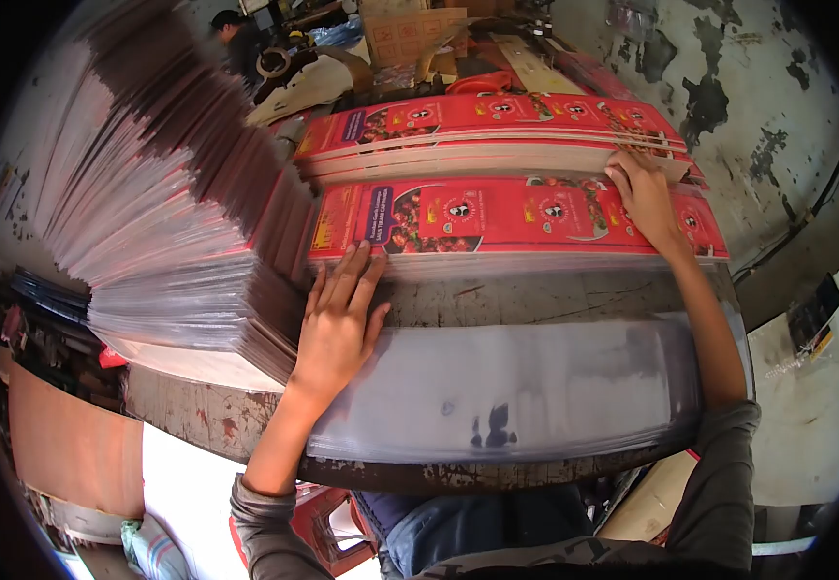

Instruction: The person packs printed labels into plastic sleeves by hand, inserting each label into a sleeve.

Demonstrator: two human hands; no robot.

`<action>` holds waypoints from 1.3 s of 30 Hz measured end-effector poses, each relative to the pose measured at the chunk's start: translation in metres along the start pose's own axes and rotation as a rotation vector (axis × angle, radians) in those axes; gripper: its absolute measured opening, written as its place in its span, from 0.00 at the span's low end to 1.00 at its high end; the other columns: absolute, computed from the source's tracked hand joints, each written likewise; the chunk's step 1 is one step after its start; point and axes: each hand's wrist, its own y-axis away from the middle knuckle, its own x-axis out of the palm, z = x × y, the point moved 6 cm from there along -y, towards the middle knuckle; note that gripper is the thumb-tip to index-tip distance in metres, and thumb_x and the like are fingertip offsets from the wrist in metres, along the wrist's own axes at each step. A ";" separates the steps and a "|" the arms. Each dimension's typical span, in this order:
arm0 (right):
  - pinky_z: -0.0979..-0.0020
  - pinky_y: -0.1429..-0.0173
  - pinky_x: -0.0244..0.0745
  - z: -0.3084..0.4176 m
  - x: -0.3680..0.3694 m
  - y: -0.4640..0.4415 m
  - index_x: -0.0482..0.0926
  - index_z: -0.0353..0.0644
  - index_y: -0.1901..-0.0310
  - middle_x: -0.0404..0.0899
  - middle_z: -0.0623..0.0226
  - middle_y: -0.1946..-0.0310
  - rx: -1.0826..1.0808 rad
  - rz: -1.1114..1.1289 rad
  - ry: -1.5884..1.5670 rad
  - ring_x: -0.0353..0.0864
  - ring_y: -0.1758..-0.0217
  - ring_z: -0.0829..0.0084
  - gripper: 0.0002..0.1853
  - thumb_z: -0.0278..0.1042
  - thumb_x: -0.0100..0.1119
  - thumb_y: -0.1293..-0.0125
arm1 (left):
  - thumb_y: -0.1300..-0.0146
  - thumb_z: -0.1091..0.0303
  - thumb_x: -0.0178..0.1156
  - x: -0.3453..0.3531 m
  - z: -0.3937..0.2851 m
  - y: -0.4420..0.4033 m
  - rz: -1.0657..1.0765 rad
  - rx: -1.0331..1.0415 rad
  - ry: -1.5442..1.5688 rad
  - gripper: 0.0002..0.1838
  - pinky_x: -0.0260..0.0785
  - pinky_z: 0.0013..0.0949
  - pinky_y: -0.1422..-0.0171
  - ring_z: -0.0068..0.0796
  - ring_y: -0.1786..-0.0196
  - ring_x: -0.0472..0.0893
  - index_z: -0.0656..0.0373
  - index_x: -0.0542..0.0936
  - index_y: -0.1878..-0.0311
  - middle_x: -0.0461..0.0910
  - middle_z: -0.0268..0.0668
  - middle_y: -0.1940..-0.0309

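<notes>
Head view: resting a spread left hand [335, 324] on the near edge of the red printed stack [511, 215] at one o'clock; curling right hand [644, 190] at its far edge, not showing whether pinching; probably handling light, slick and bendy, best gripping by both long edges.

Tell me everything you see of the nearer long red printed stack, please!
The long, flat red stack of printed strips looks glossy, with a purple panel, food pictures and round logos; pale layers show along its near edge. It lies across a worn grey table. The left hand appears to touch that edge; the right hand crosses above its right part.
</notes>
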 end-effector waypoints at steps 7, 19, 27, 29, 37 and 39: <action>0.55 0.56 0.71 0.062 -0.018 0.005 0.75 0.33 0.59 0.77 0.49 0.58 0.379 0.576 -0.064 0.78 0.59 0.51 0.29 0.59 0.53 0.37 | 0.42 0.69 0.60 -0.002 -0.003 0.002 0.039 -0.033 0.003 0.32 0.53 0.47 0.29 0.42 0.31 0.62 0.58 0.64 0.34 0.61 0.44 0.33; 0.29 0.36 0.45 0.083 0.024 0.046 0.52 0.39 0.30 0.45 0.34 0.32 0.021 0.538 0.245 0.41 0.27 0.38 0.48 0.70 0.46 0.41 | 0.42 0.65 0.61 -0.001 -0.001 0.001 0.090 -0.091 -0.018 0.31 0.53 0.52 0.31 0.38 0.31 0.62 0.53 0.66 0.34 0.62 0.39 0.33; 0.31 0.34 0.44 0.085 0.020 0.043 0.51 0.41 0.30 0.44 0.35 0.31 0.026 0.544 0.244 0.42 0.27 0.38 0.47 0.70 0.45 0.40 | 0.44 0.69 0.61 0.000 -0.002 0.002 0.102 -0.116 -0.003 0.32 0.49 0.60 0.31 0.40 0.29 0.60 0.53 0.66 0.34 0.60 0.38 0.31; 0.35 0.32 0.44 0.082 0.016 0.038 0.50 0.46 0.29 0.42 0.39 0.30 0.053 0.633 0.239 0.41 0.26 0.43 0.44 0.67 0.47 0.39 | 0.43 0.69 0.61 0.001 0.000 0.002 0.090 -0.114 -0.001 0.31 0.48 0.61 0.31 0.40 0.30 0.60 0.53 0.66 0.35 0.60 0.37 0.31; 0.55 0.30 0.55 0.066 -0.039 0.045 0.53 0.55 0.30 0.45 0.50 0.28 -0.041 0.635 0.043 0.51 0.27 0.50 0.36 0.51 0.55 0.37 | 0.44 0.67 0.62 0.002 0.005 0.002 0.060 -0.124 0.021 0.31 0.45 0.59 0.29 0.37 0.31 0.63 0.50 0.67 0.35 0.61 0.35 0.32; 0.54 0.32 0.57 0.044 -0.059 0.061 0.56 0.56 0.31 0.51 0.51 0.31 -0.005 0.543 0.065 0.57 0.31 0.50 0.34 0.48 0.56 0.37 | 0.44 0.68 0.62 0.001 0.002 0.000 0.043 -0.102 0.042 0.31 0.45 0.58 0.29 0.37 0.32 0.63 0.50 0.67 0.35 0.61 0.36 0.32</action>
